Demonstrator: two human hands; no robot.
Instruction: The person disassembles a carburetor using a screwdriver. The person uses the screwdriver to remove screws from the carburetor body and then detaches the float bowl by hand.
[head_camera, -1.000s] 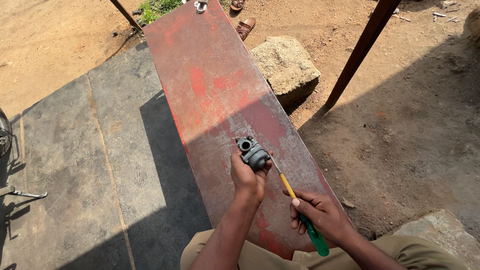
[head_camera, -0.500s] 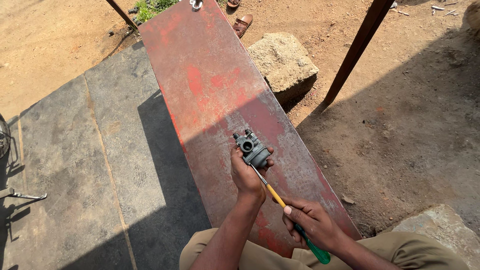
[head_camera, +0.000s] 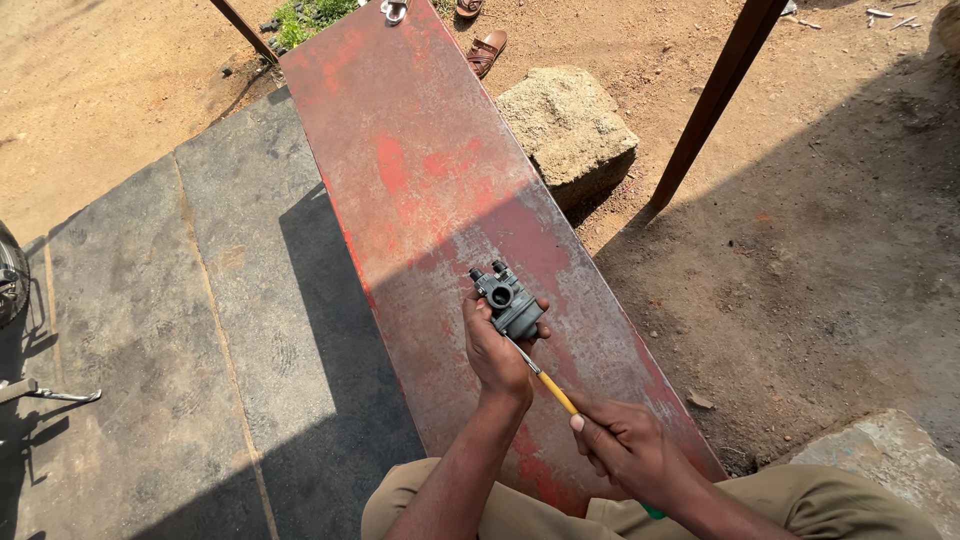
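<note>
Our left hand (head_camera: 497, 350) grips a small grey carburettor (head_camera: 507, 300), fingers closed round its underside, above the near half of the red metal bench (head_camera: 420, 170), toward its right edge. Our right hand (head_camera: 625, 450) is closed round a yellow-shafted screwdriver (head_camera: 553, 390), tip at the carburettor's base.

The red bench (head_camera: 420, 170) is worn, scratched painted metal; the small engine part (head_camera: 508, 303) is dull grey metal.

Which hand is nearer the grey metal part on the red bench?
Left. The left hand holds the grey metal part; the right hand sits back, gripping the screwdriver.
</note>
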